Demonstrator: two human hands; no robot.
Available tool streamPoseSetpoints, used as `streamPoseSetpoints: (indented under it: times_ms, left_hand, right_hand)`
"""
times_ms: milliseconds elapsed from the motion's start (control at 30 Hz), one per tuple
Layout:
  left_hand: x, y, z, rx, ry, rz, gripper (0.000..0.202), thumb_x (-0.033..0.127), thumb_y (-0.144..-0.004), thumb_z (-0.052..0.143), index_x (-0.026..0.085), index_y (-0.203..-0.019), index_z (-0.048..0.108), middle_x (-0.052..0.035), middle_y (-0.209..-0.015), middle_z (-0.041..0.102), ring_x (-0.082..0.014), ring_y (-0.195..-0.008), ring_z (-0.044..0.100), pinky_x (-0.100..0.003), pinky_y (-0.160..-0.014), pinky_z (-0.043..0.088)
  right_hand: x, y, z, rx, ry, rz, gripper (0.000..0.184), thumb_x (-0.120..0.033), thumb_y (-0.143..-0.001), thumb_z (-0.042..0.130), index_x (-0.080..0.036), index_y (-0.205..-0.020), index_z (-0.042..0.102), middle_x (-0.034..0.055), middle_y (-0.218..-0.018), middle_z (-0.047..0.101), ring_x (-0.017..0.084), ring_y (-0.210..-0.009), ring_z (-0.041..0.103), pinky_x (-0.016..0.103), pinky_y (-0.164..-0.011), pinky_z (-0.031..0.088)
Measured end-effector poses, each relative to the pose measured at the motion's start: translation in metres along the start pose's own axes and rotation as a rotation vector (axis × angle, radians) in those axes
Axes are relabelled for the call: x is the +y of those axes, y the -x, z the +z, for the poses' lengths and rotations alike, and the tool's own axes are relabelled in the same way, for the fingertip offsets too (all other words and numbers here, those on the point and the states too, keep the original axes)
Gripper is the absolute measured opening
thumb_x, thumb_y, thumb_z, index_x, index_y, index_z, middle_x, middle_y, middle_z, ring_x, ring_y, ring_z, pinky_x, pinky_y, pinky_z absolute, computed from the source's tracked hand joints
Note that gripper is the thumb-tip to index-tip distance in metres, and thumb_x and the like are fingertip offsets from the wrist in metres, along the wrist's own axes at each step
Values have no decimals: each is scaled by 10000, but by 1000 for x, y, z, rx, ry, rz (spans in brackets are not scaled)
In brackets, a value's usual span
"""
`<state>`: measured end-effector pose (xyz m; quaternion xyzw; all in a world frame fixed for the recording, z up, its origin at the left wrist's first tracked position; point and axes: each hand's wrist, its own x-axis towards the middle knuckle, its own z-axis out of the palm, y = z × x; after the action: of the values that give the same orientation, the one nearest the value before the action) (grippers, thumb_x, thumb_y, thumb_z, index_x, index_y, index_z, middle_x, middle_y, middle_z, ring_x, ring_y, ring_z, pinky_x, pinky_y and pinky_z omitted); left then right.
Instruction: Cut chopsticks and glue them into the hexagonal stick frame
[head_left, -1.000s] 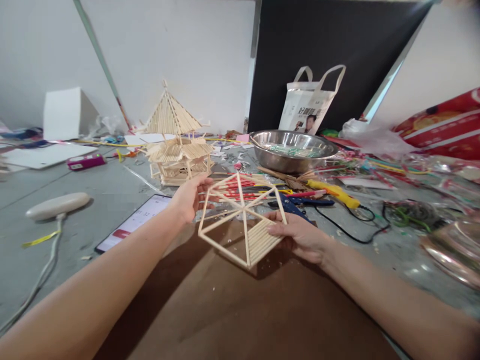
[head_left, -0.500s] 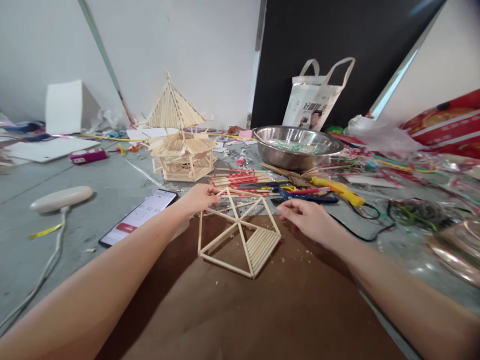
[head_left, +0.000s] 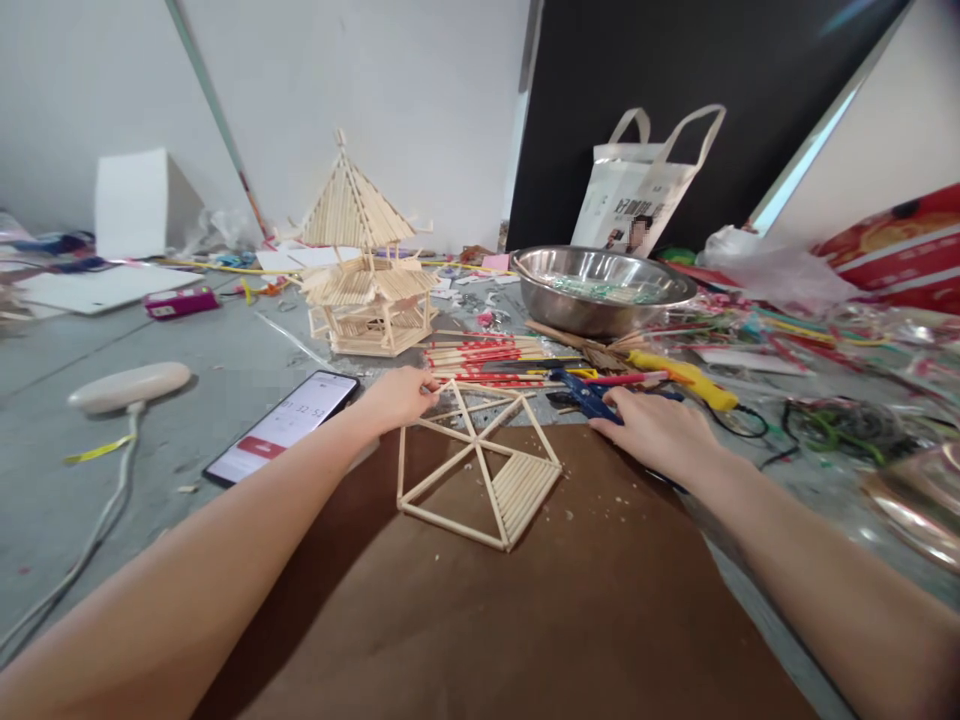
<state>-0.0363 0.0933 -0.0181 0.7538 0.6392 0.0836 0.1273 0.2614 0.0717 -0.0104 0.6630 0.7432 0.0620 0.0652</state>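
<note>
A six-sided frame of thin wooden sticks point(head_left: 477, 440), with spokes meeting at its middle, lies on a brown sheet point(head_left: 570, 620). One of its triangular sections point(head_left: 525, 492) is filled with sticks side by side. At the far left edge of the frame, my left hand point(head_left: 397, 397) has its fingers pinched on it; the exact contact is partly hidden. My right hand point(head_left: 660, 430) is beyond the frame's right side, with thumb and fingers closed around blue-handled pliers point(head_left: 589, 396). Red-marked sticks point(head_left: 487, 356) lie in a row between the hands, farther back.
A stick-built pavilion point(head_left: 367, 290) stands behind my left hand, near a phone point(head_left: 283, 425) and a white corded device point(head_left: 129, 387). At right are a metal basin point(head_left: 604, 310), a yellow-handled tool point(head_left: 686, 378), tangled wires point(head_left: 832, 435) and a white bag point(head_left: 626, 195).
My right hand has moved right and away from the frame, onto the blue-handled pliers. My left hand stays at the frame's far left edge. The view has shifted slightly.
</note>
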Motion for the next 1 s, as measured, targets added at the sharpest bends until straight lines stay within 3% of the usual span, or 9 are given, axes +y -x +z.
streamPoseSetpoints:
  times_ms: [167, 267, 400, 567, 667, 867, 1000]
  left_hand:
    - [3, 3, 1, 34, -82, -18, 296, 386, -711, 415, 227, -855, 619, -56, -903, 629, -217, -805, 560, -288, -678, 391]
    - [11, 9, 0, 101, -139, 19, 314, 401, -747, 372, 234, -886, 598, -48, -901, 621, -206, -801, 556, -297, -673, 399]
    - [25, 19, 1, 203, -171, 151, 282, 363, -775, 359, 236, -864, 595, -33, -887, 609, -199, -855, 520, -303, -691, 398]
    - [36, 25, 9, 167, -180, 360, 277, 356, -785, 372, 218, -803, 612, -30, -835, 588, -189, -875, 485, -310, -753, 385]
    - [36, 26, 14, 147, -166, 426, 283, 353, -790, 374, 213, -838, 615, -40, -842, 562, -176, -868, 479, -304, -775, 381]
    - [35, 27, 18, 163, -151, 431, 281, 347, -793, 376, 213, -863, 612, -48, -868, 530, -179, -892, 466, -303, -786, 382]
    - [36, 28, 19, 178, -161, 422, 276, 346, -789, 384, 206, -875, 606, -50, -880, 525, -175, -902, 464, -292, -791, 386]
  right_hand:
    - [0, 0, -7, 14, -34, 77, 474, -567, -742, 259, -218, -861, 557, 80, -863, 605, 255, -768, 554, 340, -589, 369]
    - [7, -3, -11, 98, -75, 146, 440, -522, -765, 245, -242, -892, 560, 75, -871, 601, 252, -769, 548, 340, -584, 366]
    - [27, -8, -12, 151, -97, 246, 418, -467, -785, 234, -237, -916, 557, 98, -918, 583, 269, -815, 528, 347, -587, 353]
    - [53, -10, -6, 204, -70, 355, 566, -475, -800, 176, -76, -1076, 468, 230, -1053, 483, 323, -1006, 411, 368, -680, 328]
    - [67, -14, 0, 167, -79, 464, 593, -481, -792, 194, -39, -1095, 449, 254, -1045, 485, 340, -1009, 410, 378, -680, 322]
    - [88, -28, 17, 28, -145, 593, 439, -390, -760, 342, -116, -1067, 498, 226, -1002, 540, 314, -910, 507, 375, -636, 338]
    - [91, -31, 23, 88, -193, 617, 412, -296, -753, 362, -106, -1097, 484, 233, -1024, 530, 303, -937, 503, 359, -668, 360]
